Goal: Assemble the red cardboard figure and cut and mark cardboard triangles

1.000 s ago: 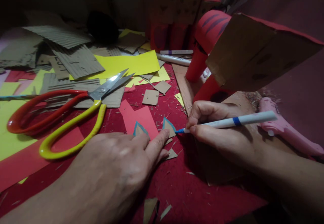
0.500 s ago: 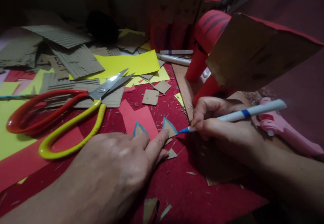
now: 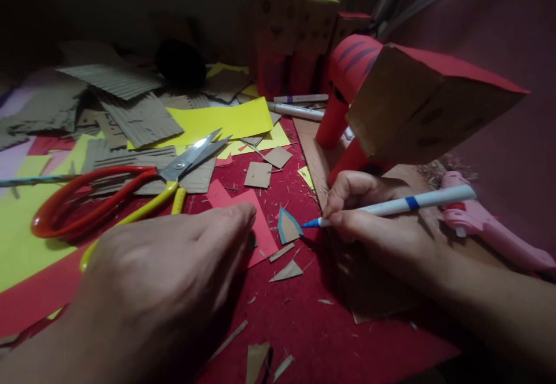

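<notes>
My right hand (image 3: 373, 210) is closed around a white marker (image 3: 403, 201) with a blue band. Its blue tip touches or nearly touches the right edge of a small pointed cardboard piece (image 3: 288, 227) outlined in blue, lying flat on the red cloth. My left hand (image 3: 174, 256) is over red paper (image 3: 260, 222), its fingers bent and pressed together. Whatever they hold is hidden; a bit of blue edge shows beside the fingertips. Scissors (image 3: 174, 169) with one red and one yellow handle lie open behind my left hand, which partly covers the yellow handle.
A red-and-cardboard figure (image 3: 399, 100) with tube legs stands at right, near a pink glue gun (image 3: 490, 222). Cardboard scraps (image 3: 134, 117), yellow paper (image 3: 226, 119) and markers (image 3: 299, 110) lie at the back. Small offcuts (image 3: 287, 271) are scattered on the red cloth (image 3: 313, 337).
My left hand has let go of the pointed cardboard piece and drawn left, its fingers bending together. The second outlined piece is now mostly hidden. My right hand keeps the marker at the piece's edge.
</notes>
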`<state>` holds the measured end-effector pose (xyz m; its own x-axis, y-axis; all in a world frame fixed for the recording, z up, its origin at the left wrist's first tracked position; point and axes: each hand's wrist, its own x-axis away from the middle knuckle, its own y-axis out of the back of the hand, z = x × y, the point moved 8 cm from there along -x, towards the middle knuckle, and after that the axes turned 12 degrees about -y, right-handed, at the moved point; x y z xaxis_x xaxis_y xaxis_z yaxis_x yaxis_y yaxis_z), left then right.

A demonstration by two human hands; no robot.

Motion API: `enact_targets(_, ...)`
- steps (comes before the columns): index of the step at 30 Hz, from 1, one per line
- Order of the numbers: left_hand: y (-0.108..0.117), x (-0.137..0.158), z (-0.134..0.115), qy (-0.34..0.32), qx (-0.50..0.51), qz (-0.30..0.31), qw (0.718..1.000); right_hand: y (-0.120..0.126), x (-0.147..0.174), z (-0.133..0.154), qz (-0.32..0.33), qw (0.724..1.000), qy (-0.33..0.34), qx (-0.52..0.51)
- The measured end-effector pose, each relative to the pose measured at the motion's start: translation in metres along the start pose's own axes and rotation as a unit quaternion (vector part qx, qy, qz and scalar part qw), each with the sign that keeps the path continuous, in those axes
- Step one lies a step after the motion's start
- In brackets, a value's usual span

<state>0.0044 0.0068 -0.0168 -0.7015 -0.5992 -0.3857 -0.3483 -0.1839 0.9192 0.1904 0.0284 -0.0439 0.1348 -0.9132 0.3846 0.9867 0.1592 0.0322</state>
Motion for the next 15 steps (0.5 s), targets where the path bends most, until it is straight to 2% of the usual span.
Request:
enact_targets(3, 0.001, -0.002, 0.006, 0.006, -0.041, 0.004, 0.999, 0.000, 0.000, 0.001, -0.004, 1.000, 0.007, 0.000)
enact_targets(8, 0.001, 0.001, 0.028, 0.076, -0.073, 0.031, 0.994, 0.000, -0.001, -0.004, 0.005, 1.000, 0.001, -0.005)
enact_targets(10, 0.005, 0.000, 0.030, 0.078, -0.072, 0.015, 0.994, 0.001, 0.000, -0.003, -0.005, 1.000, 0.006, 0.002)
enact_targets(12, 0.011, -0.001, 0.032, 0.093, -0.050, -0.022, 0.994, 0.001, 0.001, 0.001, -0.015, 1.000, 0.011, 0.008)
enact_targets(15, 0.015, -0.002, 0.038, 0.150, 0.071, -0.058, 0.984, -0.005, 0.003, 0.010, -0.012, 1.000, 0.023, 0.012)
